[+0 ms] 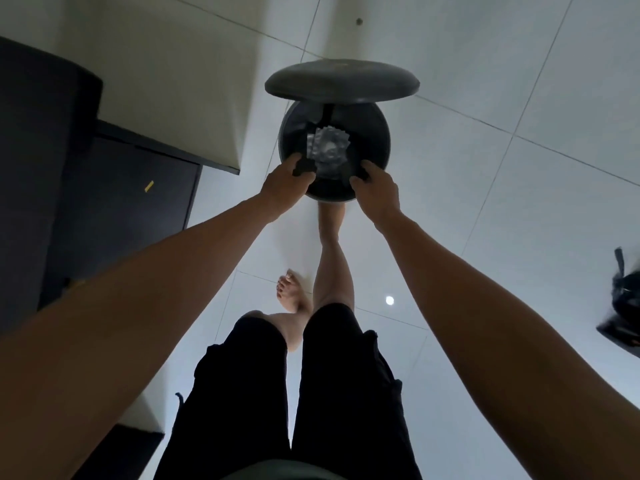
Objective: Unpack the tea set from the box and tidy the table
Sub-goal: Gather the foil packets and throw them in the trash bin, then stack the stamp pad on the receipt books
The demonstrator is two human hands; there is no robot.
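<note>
Now both hands hover over the open bin (pixel 375 133): left hand (pixel 287 183) and right hand (pixel 375 190) at its near rim, fingers clamped on dark scraps. Crinkled wrapping (pixel 329 150) lies just beyond, inside the bin; tea set unseen.
</note>
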